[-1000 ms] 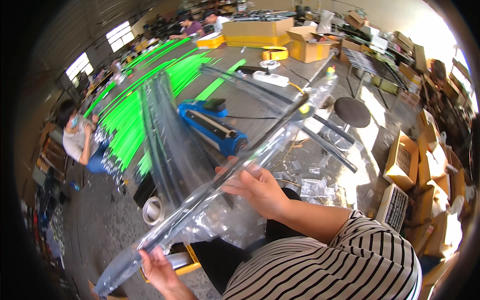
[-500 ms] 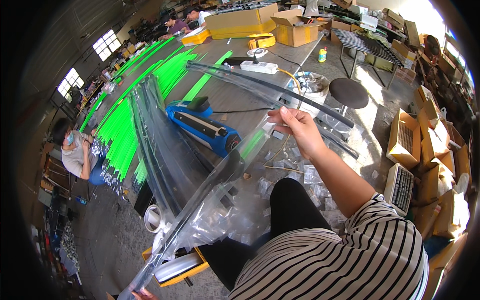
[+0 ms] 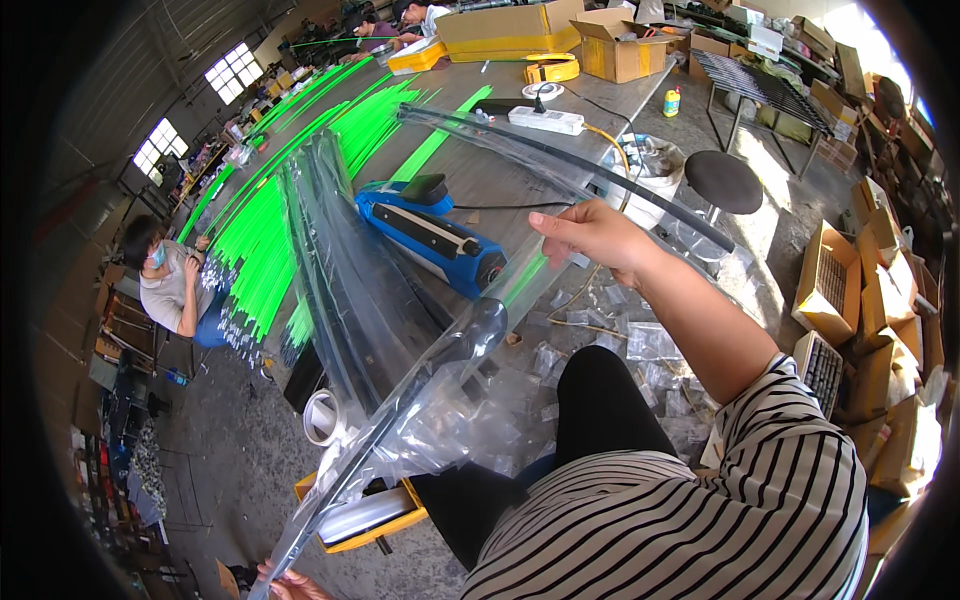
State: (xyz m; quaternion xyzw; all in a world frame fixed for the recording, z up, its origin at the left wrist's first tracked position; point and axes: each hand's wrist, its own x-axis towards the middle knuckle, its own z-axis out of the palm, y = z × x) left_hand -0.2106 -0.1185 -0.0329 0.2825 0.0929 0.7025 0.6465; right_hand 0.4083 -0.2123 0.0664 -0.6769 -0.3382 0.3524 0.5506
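Observation:
A long clear plastic sleeve (image 3: 402, 400) with a dark strip inside stretches diagonally across my front, and some green shows near its upper end. My right hand (image 3: 590, 238) pinches that upper end above the table edge. Low at the left, my left hand (image 3: 292, 584), partly cut off by the picture's edge, grips the other end. Just beyond the sleeve stands a blue heat sealer (image 3: 428, 238) with a black pressing bar. More clear sleeves with dark strips (image 3: 335, 260) lie left of the sealer, and another bagged dark strip (image 3: 600, 172) lies behind it.
Bright green rods (image 3: 250, 255) cover the table's left side; a person (image 3: 170, 275) sits beside them. A white power strip (image 3: 545, 120) and cardboard boxes (image 3: 510, 32) are farther back. A round stool (image 3: 722, 182) stands right. Small clear bags (image 3: 655, 342) litter the floor.
The view has shifted, so the table appears farther right. My right hand's fingers have closed more tightly together at the sleeve's upper end. Both hands still hold the sleeve stretched.

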